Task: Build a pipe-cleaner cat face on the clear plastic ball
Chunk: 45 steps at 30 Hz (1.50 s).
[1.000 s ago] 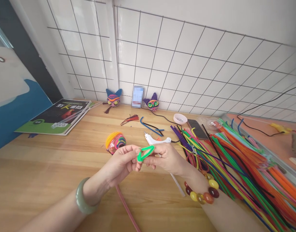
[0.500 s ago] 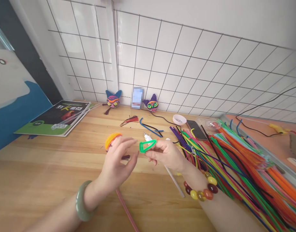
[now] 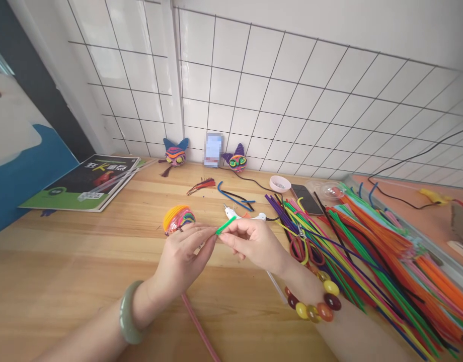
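Note:
A short folded green pipe cleaner (image 3: 226, 225) is pinched between both hands above the table. My left hand (image 3: 188, 249) closes its thumb and fingertips on the pipe cleaner's near end. My right hand (image 3: 254, 241) grips it from the other side, its fingers curled. Behind my left hand sits a round ornament (image 3: 178, 217) with a yellow top and multicoloured bands, partly hidden by the fingers. A white glue gun (image 3: 230, 213) lies just beyond my right hand, partly covered by it.
Many coloured pipe cleaners (image 3: 367, 241) cover the right side, with red-handled scissors (image 3: 301, 251) among them. At the back stand two cat-faced ornaments, one blue-eared (image 3: 175, 153), one purple-eared (image 3: 237, 160). A pink bowl (image 3: 280, 184), a dark phone (image 3: 306, 198) and a book (image 3: 84, 183) lie around.
My left hand has moved in and taken hold of the green pipe cleaner. Its open loop now shows as a narrow strip. The banded ornament is less hidden.

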Motion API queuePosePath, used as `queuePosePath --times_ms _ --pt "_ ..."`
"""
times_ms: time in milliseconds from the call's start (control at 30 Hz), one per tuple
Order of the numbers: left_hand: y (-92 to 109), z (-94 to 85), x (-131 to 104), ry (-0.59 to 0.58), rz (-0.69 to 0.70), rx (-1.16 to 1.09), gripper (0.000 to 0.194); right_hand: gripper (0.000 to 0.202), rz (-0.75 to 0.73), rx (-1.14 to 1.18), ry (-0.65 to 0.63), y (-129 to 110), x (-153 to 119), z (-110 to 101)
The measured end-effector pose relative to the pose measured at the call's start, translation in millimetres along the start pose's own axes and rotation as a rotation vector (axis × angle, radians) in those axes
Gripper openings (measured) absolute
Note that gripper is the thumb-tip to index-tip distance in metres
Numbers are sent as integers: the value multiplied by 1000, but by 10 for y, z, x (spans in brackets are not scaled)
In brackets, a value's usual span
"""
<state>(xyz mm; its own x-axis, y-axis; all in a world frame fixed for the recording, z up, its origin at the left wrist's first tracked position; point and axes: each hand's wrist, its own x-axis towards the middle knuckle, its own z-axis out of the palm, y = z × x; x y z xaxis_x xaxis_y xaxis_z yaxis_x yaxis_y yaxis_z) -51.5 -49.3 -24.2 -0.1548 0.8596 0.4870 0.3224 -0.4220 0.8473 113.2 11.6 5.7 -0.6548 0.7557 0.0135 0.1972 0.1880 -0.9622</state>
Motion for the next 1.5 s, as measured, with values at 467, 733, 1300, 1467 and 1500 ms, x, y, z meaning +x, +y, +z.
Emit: queuePosePath --times_ms 467,733,1300,1467,1500 --pt "86 28 -17 -85 -234 -72 17 19 -56 -88 121 -30 -14 94" --pt "133 38 44 -32 -418 -378 10 14 -375 -390 250 47 -21 104" --pt "-88 105 55 -93 -740 -760 16 24 -753 -1231 321 244 25 103" --pt "-129 117 58 -77 -729 -672 17 25 -759 -1195 298 242 31 124" --pt "-130 113 56 -73 -722 -661 17 24 -744 -1152 289 241 30 121"
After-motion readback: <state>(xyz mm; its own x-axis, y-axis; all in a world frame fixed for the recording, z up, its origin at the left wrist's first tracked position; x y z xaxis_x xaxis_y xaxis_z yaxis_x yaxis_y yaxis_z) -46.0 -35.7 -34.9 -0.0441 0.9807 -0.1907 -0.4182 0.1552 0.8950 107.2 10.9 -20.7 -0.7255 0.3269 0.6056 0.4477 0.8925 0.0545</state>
